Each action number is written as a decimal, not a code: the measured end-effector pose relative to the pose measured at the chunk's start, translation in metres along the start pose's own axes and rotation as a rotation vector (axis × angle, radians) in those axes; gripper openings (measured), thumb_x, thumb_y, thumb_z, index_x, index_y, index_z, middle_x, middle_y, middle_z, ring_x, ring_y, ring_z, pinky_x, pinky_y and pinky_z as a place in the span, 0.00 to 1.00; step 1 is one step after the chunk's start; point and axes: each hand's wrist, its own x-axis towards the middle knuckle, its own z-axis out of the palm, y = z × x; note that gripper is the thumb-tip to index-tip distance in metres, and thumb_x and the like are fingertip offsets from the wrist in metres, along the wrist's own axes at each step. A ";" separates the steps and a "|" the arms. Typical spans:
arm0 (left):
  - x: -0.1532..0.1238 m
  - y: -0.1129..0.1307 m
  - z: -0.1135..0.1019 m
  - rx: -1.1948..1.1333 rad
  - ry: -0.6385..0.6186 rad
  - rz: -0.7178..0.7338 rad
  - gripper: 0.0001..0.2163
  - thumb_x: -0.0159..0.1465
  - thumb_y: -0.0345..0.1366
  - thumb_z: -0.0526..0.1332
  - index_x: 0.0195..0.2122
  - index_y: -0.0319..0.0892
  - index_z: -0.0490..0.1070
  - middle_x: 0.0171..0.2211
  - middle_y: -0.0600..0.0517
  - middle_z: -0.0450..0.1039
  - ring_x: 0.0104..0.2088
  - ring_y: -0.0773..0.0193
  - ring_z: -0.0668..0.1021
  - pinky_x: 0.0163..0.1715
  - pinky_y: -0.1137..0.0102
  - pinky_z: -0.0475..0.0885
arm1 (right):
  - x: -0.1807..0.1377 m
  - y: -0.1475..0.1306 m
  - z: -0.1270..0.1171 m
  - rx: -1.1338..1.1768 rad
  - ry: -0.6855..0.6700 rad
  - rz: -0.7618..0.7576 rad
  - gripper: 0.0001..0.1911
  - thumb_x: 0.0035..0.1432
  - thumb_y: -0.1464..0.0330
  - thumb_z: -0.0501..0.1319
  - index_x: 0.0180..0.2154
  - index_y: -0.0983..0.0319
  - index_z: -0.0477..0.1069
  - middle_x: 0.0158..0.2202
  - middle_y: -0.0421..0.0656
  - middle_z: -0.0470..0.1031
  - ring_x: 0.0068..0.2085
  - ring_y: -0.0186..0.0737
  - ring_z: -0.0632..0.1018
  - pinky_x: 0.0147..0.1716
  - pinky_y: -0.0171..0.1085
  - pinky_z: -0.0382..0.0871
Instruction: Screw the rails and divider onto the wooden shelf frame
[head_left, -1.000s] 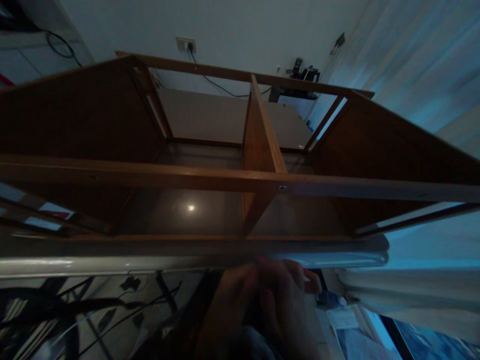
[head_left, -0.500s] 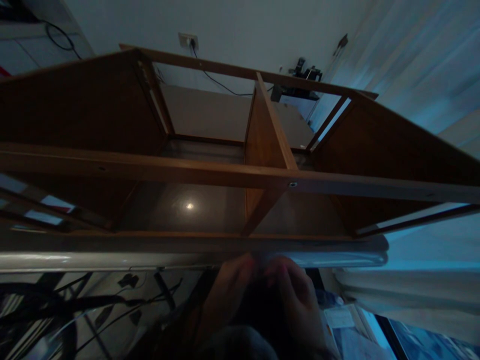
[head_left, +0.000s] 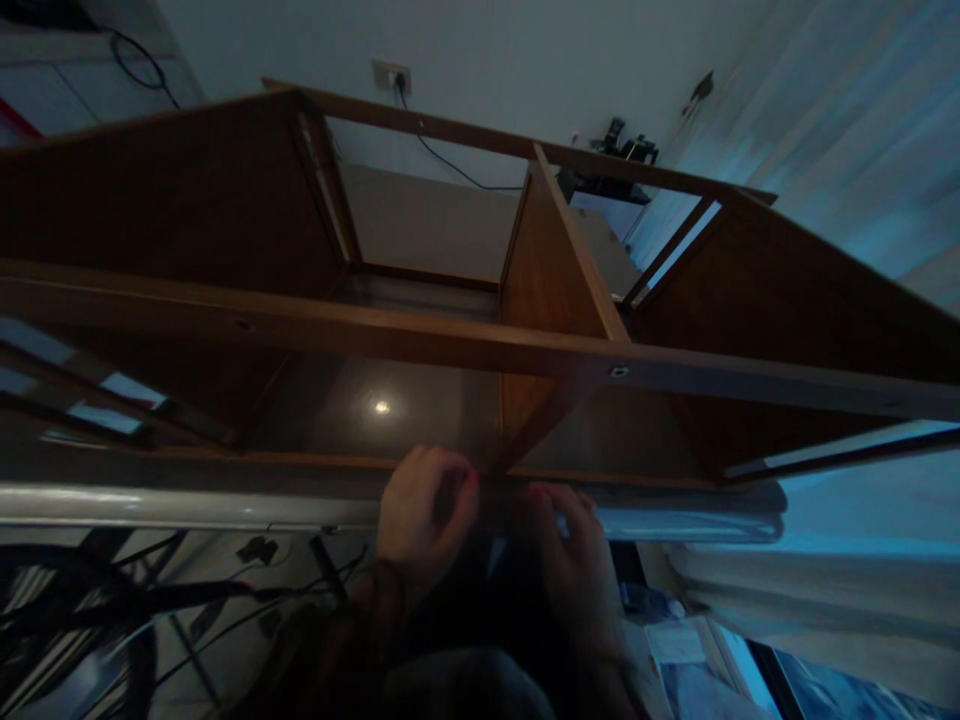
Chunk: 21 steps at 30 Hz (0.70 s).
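Observation:
A brown wooden cabinet frame (head_left: 420,335) stands on a table with a rounded, shiny edge (head_left: 300,510). An upright wooden divider (head_left: 551,255) splits its inside. By the frame's lower front rail is my left hand (head_left: 424,515), thumb and fingertips pinched together. To its right, over the table's edge, my right hand (head_left: 576,550) has its fingers curled in against the thumb. Dim light hides whatever lies in either pinch. A faint pale patch (head_left: 496,555) shows between the hands, too dark to name.
Below the table at left is a bicycle wheel (head_left: 142,640). A wall socket (head_left: 391,76) with a plugged-in cable is behind the frame. Pale curtains (head_left: 847,150) hang at right, and a white box (head_left: 679,645) stands low at right.
My left hand has risen and moved left towards the cabinet's lower rail, so my hands are farther apart. The right hand has shifted slightly. The whole view has moved a little.

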 end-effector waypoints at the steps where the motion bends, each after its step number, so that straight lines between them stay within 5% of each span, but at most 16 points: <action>1: 0.006 0.001 -0.001 0.016 0.026 0.027 0.05 0.64 0.34 0.54 0.33 0.44 0.68 0.28 0.52 0.71 0.30 0.64 0.73 0.30 0.69 0.67 | 0.000 0.000 0.000 -0.010 -0.009 0.004 0.16 0.67 0.61 0.52 0.32 0.58 0.74 0.29 0.40 0.76 0.32 0.39 0.75 0.36 0.38 0.65; 15: 0.013 -0.001 0.004 0.076 -0.069 0.030 0.05 0.66 0.34 0.53 0.35 0.43 0.67 0.30 0.52 0.72 0.32 0.62 0.72 0.34 0.67 0.63 | 0.001 0.000 0.002 -0.022 -0.034 -0.006 0.14 0.67 0.66 0.52 0.35 0.58 0.74 0.30 0.39 0.77 0.33 0.38 0.75 0.37 0.37 0.62; 21: 0.020 0.001 0.004 0.069 0.004 0.095 0.03 0.66 0.33 0.54 0.36 0.43 0.66 0.29 0.52 0.71 0.32 0.63 0.71 0.33 0.66 0.64 | 0.001 0.001 0.001 -0.013 -0.016 -0.023 0.13 0.66 0.67 0.53 0.34 0.58 0.74 0.30 0.38 0.77 0.33 0.37 0.75 0.36 0.36 0.62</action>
